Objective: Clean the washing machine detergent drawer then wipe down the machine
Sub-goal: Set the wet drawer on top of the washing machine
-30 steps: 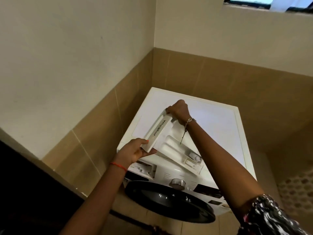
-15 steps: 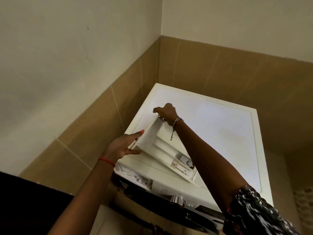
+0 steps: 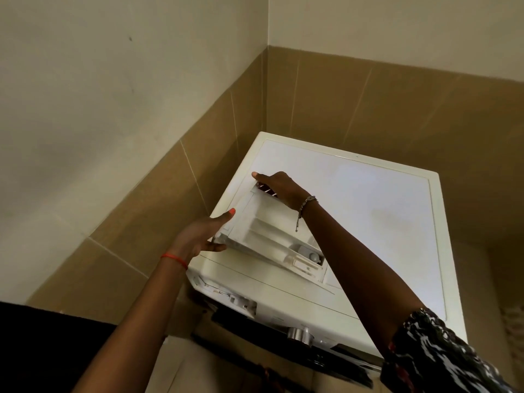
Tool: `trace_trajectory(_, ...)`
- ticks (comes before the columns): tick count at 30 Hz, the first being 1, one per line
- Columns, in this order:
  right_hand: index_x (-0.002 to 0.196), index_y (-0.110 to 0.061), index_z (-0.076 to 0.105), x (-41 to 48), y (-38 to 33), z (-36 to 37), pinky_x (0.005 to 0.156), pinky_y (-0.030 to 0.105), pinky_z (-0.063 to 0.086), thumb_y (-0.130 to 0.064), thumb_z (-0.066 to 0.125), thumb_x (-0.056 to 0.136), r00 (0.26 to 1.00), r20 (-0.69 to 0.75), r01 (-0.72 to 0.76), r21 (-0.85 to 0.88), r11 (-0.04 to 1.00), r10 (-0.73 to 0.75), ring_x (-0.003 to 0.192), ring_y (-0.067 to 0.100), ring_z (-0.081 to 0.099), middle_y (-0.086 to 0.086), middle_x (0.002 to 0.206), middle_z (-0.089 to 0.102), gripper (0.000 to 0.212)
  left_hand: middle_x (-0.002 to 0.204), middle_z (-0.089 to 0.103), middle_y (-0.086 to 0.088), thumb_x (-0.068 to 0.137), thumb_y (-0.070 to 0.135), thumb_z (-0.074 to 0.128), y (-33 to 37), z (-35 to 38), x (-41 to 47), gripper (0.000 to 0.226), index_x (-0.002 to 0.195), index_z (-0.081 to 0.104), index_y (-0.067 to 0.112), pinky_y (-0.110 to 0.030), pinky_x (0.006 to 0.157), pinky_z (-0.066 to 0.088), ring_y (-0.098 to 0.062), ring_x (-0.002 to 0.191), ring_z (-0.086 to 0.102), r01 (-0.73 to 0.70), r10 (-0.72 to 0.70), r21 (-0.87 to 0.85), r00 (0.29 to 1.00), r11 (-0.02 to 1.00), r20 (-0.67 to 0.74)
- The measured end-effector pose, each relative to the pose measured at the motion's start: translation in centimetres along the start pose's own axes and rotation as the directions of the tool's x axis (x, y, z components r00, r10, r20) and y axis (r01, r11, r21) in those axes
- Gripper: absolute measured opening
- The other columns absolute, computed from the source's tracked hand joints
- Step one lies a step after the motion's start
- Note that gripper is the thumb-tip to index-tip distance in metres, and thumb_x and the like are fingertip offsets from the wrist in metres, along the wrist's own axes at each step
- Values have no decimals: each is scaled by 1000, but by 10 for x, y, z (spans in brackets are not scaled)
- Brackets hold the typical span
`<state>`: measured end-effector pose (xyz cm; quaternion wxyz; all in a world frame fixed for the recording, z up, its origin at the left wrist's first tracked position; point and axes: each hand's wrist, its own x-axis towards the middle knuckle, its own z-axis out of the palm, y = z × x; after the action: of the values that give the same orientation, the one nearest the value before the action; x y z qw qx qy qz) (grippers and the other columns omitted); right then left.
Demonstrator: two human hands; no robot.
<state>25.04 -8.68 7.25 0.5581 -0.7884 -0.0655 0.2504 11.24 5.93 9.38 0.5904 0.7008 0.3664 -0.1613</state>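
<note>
Detergent drawer [image 3: 269, 231] lower over washing machine [image 3: 368, 211] top; left hand [image 3: 201, 236], right hand [image 3: 279, 185] gripping its ends.

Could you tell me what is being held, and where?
The detergent drawer: left hand grips its front panel's near end, right hand the far end.

head view, high, downward, near washing machine [image 3: 368, 211]
</note>
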Motion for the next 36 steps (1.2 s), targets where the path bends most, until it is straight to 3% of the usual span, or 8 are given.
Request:
trace_trajectory(8, 109, 7, 65, -25, 26, -34, 98, 28, 46, -2, 61, 86, 991, 24, 133, -129, 983, -131, 108, 27, 61, 19, 115, 65, 25, 138, 39, -12, 76, 54, 65, -3, -6, 18, 74, 127, 49, 3, -27, 53, 59, -23, 83, 60, 12, -13, 13, 999, 1000, 42)
trace_trajectory(15, 102, 2, 70, -62, 71, -65, 82, 13, 46, 0, 69, 78, 973, -166, 108, -292, 950, -162, 100, 20, 64, 17, 105, 70, 24, 133, 45, -15, 77, 58, 62, -4, -7, 20, 75, 126, 49, 3, -21, 43, 52, -20, 68, 61, 15, -17, 40, 998, 999, 54)
trace_trajectory(18, 100, -1, 72, -81, 89, -78, 75, 26, 50, -5, 72, 77, 955, -272, 49, -251, 967, -119, 89, 24, 67, 17, 99, 71, 23, 127, 46, -13, 79, 57, 61, -4, -5, 16, 73, 127, 47, 3, -19, 40, 51, -19, 64, 60, -9, 7, 57, 999, 998, 43)
trace_trajectory(23, 104, 1, 69, -114, 115, -89, 65, -3, 38, -2, 70, 79, 901, -409, 19, -299, 954, -146, 73, -15, 59, 20, 102, 69, 25, 138, 39, -14, 84, 58, 53, -5, -1, 5, 75, 135, 40, 5, -19, 44, 50, -20, 65, 60, -55, 54, 134, 998, 989, 11)
trace_trajectory(27, 99, 2, 71, -141, 135, -91, 75, 4, 40, 4, 66, 80, 812, -573, -50, -262, 964, -114, 104, 23, 63, 18, 99, 70, 19, 106, 51, -11, 85, 63, 44, -11, 4, -2, 70, 120, 47, 3, -25, 52, 45, -18, 60, 53, -94, 96, 140, 995, 986, -11)
trace_trajectory(29, 76, -6, 61, -159, 141, -87, 64, 6, 35, 4, 64, 82, 787, -608, -68, -258, 964, -107, 105, 13, 38, 4, 73, 60, 12, 93, 56, -13, 80, 70, 39, -19, 7, -4, 74, 107, 53, 2, -32, 63, 49, -24, 72, 58, -175, 205, 254, 974, 951, -98)
trace_trajectory(31, 77, -5, 60, -172, 146, -82, 70, 13, 36, 0, 62, 85, 763, -638, -78, -250, 965, -104, 72, 27, 48, 5, 75, 59, 9, 130, 47, -23, 86, 62, 41, -32, 13, -5, 76, 130, 43, 1, -45, 93, 43, -37, 115, 49, -255, 408, 503, 886, 825, -220)
trace_trajectory(36, 116, 0, 63, -206, 146, -54, 102, 37, 42, -10, 60, 89, 765, -630, -58, -274, 960, -134, 115, 29, 58, 17, 125, 60, 29, 156, 14, -10, 87, 59, 35, -55, 33, -36, 77, 146, 26, 11, -50, 112, 16, -39, 142, 9, -498, 748, 713, 661, 493, -56)
